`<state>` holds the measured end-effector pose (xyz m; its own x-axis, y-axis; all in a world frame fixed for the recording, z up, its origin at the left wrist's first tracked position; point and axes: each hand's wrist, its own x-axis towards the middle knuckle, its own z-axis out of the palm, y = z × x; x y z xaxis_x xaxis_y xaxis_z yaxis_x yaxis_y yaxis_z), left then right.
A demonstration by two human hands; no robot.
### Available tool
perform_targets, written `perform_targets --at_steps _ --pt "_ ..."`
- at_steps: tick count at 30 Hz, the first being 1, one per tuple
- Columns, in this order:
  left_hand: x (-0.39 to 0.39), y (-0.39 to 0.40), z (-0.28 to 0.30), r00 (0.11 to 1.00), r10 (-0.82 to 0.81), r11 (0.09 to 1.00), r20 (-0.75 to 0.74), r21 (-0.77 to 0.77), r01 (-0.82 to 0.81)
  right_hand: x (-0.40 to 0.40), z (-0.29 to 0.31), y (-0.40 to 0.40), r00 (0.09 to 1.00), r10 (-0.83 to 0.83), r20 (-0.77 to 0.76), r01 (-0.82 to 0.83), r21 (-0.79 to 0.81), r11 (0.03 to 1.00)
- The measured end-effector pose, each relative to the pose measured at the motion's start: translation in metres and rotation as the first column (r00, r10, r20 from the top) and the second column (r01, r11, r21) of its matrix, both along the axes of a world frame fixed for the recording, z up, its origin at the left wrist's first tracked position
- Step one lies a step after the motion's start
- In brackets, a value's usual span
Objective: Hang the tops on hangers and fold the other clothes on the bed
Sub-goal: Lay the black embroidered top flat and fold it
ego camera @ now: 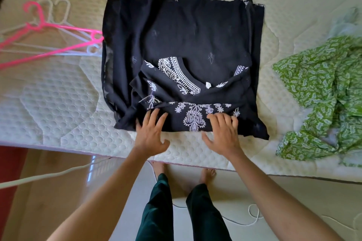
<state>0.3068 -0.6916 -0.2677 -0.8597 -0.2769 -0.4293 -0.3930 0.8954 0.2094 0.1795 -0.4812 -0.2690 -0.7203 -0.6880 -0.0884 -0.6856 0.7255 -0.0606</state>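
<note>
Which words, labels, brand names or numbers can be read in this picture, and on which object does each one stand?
None can be read.
The small white tag at the neckline of the black embroidered garment is too small to tell whether it bears print.
The green printed garment and the pink hanger show no text.

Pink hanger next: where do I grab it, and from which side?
Grip the pink hanger at the neck just below its hook, reaching in from the left. Its right shoulder tip touches or slips under the black garment, and white hangers lie tangled beneath, so lift it leftward, clear of both.
</note>
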Motion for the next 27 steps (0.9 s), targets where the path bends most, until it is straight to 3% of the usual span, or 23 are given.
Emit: perform_targets --at_steps 2,7,14,20,22,24,25,27 --pt "0.005 0.005 -0.005 0.982 0.109 0.994 0.155 0.002 -0.111 0.009 -0.008 0.008 0.992 -0.049 0.12 0.033 0.127 0.991" --pt "-0.008 0.002 0.001 0.936 0.345 0.93 0.074 -0.163 -0.33 -0.002 0.002 0.004 0.959 -0.196 0.207 0.135 0.277 0.952" --pt "-0.005 -0.021 0.003 0.941 0.288 0.944 0.177 -0.219 -0.247 -0.022 0.005 -0.012 0.944 -0.215 0.249 0.159 0.226 0.961" --pt "0.002 0.006 0.027 0.879 0.386 0.912 0.28 -0.262 -0.317 -0.039 0.04 -0.022 0.819 -0.266 0.509 0.114 0.31 0.944" --pt "-0.015 0.019 0.038 0.893 0.4 0.904 0.206 -0.25 -0.347 -0.059 0.049 -0.027 0.684 -0.315 0.657 0.116 0.329 0.937" --pt "-0.041 0.032 0.047 0.926 0.362 0.921 0.108 -0.194 -0.338 -0.083 0.053 -0.032 0.479 -0.371 0.796 0.305 0.246 0.92" --pt "-0.057 0.039 0.05 0.943 0.329 0.935 0.053 -0.162 -0.317 -0.094 0.052 -0.036 0.45 -0.378 0.809 0.413 0.186 0.891" --pt "-0.092 0.054 0.049 0.966 0.252 0.961 -0.063 -0.102 -0.257 -0.114 0.045 -0.041 0.557 -0.406 0.724 0.544 0.051 0.837"
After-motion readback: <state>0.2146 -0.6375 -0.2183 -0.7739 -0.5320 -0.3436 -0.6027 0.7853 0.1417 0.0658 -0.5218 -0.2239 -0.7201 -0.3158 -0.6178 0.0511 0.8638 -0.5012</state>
